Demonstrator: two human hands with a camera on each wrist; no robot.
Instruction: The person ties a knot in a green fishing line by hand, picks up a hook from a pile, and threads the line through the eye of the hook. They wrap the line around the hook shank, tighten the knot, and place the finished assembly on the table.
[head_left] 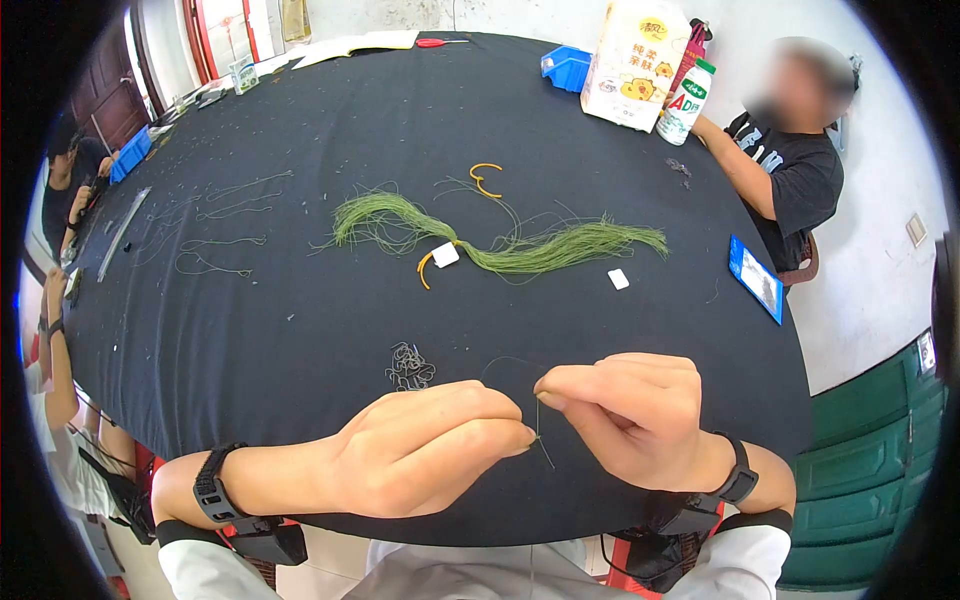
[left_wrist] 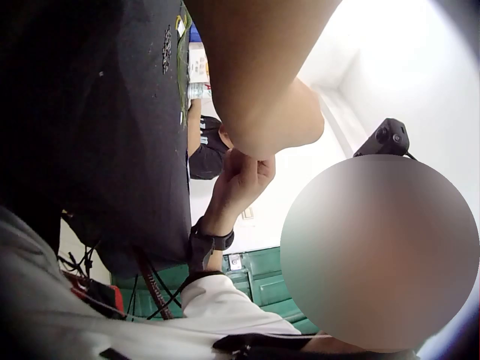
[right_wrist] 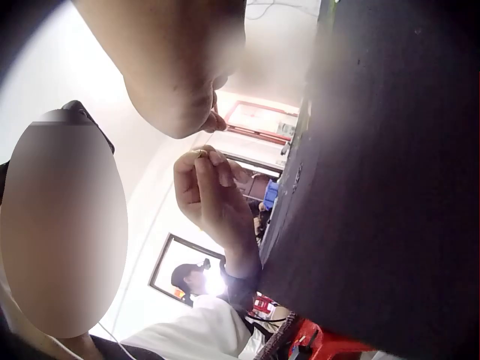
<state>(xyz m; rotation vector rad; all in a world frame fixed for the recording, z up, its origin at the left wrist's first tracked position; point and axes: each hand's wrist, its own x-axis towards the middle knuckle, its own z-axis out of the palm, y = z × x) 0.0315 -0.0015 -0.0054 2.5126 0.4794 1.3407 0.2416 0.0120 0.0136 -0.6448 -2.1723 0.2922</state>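
Both hands meet above the near side of the table in the head view. My left hand [head_left: 430, 450] pinches between thumb and forefinger at the lower part of a thin fishing line [head_left: 538, 415]; a tiny thing at its fingertips is too small to identify. My right hand [head_left: 630, 415] pinches the same line higher up, with the fingers curled. A slack curve of line arches between the hands, and a short end hangs below the left fingertips. Just beyond the left hand lies a small heap of dark metal hooks [head_left: 408, 368].
A long bundle of green line [head_left: 570, 247] lies mid-table, with white tags [head_left: 618, 279] and yellow curved pieces [head_left: 486, 181] nearby. A blue packet [head_left: 755, 279] is at the right edge. A bottle [head_left: 687, 102] and tissue pack [head_left: 634, 65] stand at the back. Other people sit around the table.
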